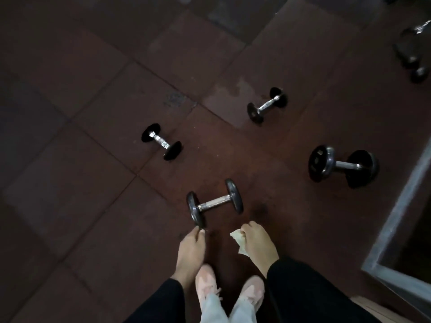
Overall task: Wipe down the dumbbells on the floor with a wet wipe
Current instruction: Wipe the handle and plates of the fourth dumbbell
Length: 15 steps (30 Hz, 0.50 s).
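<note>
Before both hands, nearest dumbbell [214,203] lengthwise left-right

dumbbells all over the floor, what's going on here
A person stands over four dumbbells on a tiled floor. The right hand grips a crumpled wipe. The left hand reaches down, fingertips at the plate of the nearest dumbbell. The wipe is not on any dumbbell yet.
</note>
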{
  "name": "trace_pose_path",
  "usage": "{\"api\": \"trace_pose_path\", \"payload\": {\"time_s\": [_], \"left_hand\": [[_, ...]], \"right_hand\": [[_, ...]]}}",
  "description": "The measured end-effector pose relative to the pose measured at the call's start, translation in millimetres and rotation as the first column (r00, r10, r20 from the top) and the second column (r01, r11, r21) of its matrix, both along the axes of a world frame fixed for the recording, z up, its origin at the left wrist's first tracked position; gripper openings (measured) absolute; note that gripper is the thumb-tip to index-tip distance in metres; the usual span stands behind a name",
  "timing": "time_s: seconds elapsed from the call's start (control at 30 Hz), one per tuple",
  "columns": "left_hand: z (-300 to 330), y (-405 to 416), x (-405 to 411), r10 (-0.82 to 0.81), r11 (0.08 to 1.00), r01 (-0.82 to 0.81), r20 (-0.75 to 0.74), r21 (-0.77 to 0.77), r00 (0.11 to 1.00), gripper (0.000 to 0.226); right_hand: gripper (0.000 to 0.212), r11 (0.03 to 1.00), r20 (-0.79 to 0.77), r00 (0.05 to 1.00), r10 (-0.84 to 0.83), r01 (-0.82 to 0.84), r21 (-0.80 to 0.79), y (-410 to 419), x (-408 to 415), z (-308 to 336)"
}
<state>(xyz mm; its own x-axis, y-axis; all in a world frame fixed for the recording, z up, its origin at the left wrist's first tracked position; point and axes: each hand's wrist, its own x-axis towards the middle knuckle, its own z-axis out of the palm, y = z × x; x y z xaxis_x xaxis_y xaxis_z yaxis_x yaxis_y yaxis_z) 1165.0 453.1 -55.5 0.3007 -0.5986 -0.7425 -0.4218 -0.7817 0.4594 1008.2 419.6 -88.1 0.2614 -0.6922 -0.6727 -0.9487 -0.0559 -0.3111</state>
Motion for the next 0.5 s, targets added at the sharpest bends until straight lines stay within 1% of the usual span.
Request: {"api": "trace_pose_path", "payload": {"time_s": [0.07, 0.17, 0.27, 0.4, 0.5], "left_hand": [[-22.9, 7.0, 6.1, 0.018, 1.000, -0.018, 0.001, 0.017, 1.000, 0.041], [-62.7, 8.6, 16.9, 0.058, 0.998, -0.058, 0.007, 0.012, 0.998, 0.039], [-92.9, 1.0, 24.0, 0.082, 0.995, -0.080, 0.022, -0.066, 0.996, 0.036], [-151.5, -4.6, 35.4, 0.099, 0.989, -0.094, 0.040, -0.118, 0.994, 0.037], [-199.4, -6.3, 42.7, 0.080, 0.990, -0.071, 0.078, -0.119, 0.994, 0.044]], "right_hand": [[0.035, 0.998, 0.020, 0.999, 0.043, -0.042, -0.035, 2.8, 9.2, -21.9], [0.029, 0.992, 0.067, 0.997, 0.048, -0.040, -0.122, 7.6, 24.4, -54.0], [0.027, 0.978, 0.108, 0.992, 0.064, -0.041, -0.203, 3.5, 35.8, -88.7], [0.026, 0.969, 0.135, 0.988, 0.068, -0.032, -0.246, 0.6, 51.6, -147.5], [0.025, 0.966, 0.172, 0.981, 0.090, -0.044, -0.254, -0.5, 61.3, -195.9]]}}
